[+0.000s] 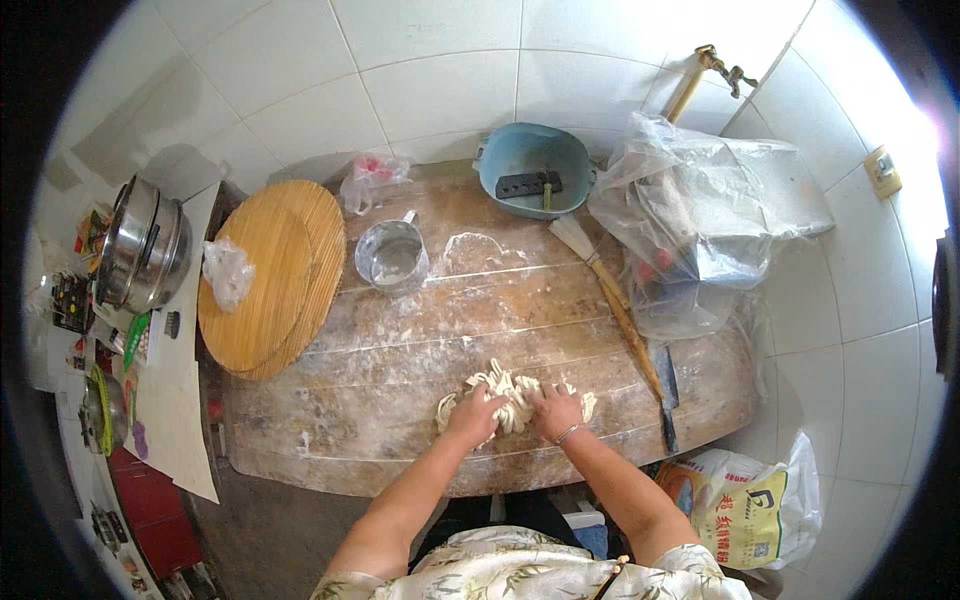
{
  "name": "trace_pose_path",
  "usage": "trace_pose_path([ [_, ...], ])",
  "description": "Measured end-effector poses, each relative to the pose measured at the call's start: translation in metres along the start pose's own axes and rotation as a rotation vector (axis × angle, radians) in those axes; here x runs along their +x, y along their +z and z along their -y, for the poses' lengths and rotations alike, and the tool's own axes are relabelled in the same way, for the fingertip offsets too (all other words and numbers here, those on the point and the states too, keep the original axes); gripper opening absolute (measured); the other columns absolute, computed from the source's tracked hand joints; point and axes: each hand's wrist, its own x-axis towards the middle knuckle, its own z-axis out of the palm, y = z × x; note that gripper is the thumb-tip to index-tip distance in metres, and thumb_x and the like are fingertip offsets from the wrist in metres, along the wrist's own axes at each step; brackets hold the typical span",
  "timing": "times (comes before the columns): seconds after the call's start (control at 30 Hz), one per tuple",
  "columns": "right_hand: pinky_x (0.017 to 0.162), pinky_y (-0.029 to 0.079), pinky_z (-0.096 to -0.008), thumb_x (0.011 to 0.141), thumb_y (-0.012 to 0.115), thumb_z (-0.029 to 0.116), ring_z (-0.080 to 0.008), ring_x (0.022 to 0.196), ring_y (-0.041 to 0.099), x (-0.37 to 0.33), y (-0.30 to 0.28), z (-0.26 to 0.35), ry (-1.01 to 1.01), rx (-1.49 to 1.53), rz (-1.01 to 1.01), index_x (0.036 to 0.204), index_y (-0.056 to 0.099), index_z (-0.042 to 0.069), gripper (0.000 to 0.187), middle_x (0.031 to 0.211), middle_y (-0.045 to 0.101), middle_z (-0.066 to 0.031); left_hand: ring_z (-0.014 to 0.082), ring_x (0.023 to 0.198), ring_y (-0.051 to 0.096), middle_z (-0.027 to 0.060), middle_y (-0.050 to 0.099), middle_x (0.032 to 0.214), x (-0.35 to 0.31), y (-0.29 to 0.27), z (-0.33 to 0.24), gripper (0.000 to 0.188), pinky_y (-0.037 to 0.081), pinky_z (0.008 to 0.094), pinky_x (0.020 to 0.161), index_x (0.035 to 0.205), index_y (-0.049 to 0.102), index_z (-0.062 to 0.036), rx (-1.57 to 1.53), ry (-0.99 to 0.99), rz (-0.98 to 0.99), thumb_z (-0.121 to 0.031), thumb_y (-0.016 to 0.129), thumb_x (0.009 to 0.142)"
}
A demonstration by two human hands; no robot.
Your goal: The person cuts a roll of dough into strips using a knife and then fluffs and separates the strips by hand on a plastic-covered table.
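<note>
A loose heap of pale dough noodles (511, 396) lies on the floured wooden board (390, 350), close to its front edge. My left hand (476, 414) grips the left part of the heap, its fingers curled into the strands. On the right side, my right hand (556, 412) is closed round more noodles, with a bracelet on that wrist. Several strands stick out between and beyond the hands. The fingertips are partly hidden among the noodles.
Two round slatted lids (300, 300) lie left, with a plastic bag (228, 274) on them. Behind stand a clear measuring cup (392, 256) and a blue-grey basin (530, 200). At right are a brush (590, 260), a rolling pin (632, 335), a knife (665, 390) and a plastic-covered machine (690, 220).
</note>
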Motion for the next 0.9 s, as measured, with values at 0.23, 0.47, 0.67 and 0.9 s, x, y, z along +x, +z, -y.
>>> trace_pose_path([
  [0.23,0.078,0.050,-0.0415,0.075,0.066,0.010,-0.0336,0.090,0.061,-0.022,-0.107,-0.028,-0.197,0.486,-0.402,0.107,0.065,0.010,0.032,0.100,0.061,-0.0143,0.0231,0.100,0.055,0.0081,0.053,0.107,0.009,-0.123,-0.043,0.033,0.046,0.0360,0.089,0.106,0.066,-0.0112,-0.521,0.144,-0.104,-0.013,0.069,0.073],
  [0.47,0.081,0.046,-0.0406,0.072,0.064,0.002,-0.0349,0.092,0.057,-0.029,-0.177,-0.011,-0.328,0.461,-0.600,0.098,0.060,0.004,0.027,0.095,0.059,-0.0141,0.0195,0.103,0.053,0.0063,0.051,0.115,0.019,-0.185,-0.093,0.030,0.043,0.0300,0.088,0.101,0.063,-0.0073,-0.475,0.262,-0.097,-0.009,0.066,0.071],
  [0.67,0.079,0.046,-0.0431,0.071,0.067,0.003,-0.0369,0.090,0.056,-0.026,-0.187,-0.010,-0.267,0.423,-0.705,0.101,0.057,0.004,0.031,0.093,0.060,-0.0166,0.0224,0.090,0.059,0.0111,0.053,0.111,0.019,-0.177,-0.085,0.025,0.049,0.0328,0.083,0.099,0.062,-0.0028,-0.746,0.314,-0.327,-0.005,0.063,0.074],
  [0.9,0.088,0.047,-0.0428,0.079,0.060,0.007,-0.0340,0.100,0.057,-0.027,-0.065,-0.025,-0.205,0.332,-0.236,0.119,0.059,0.013,0.040,0.109,0.060,-0.0157,0.0386,0.128,0.040,0.0152,0.048,0.134,-0.020,-0.039,-0.013,0.043,0.035,0.0471,0.106,0.114,0.065,-0.0126,0.112,0.267,-0.164,0.000,0.051,0.076],
])
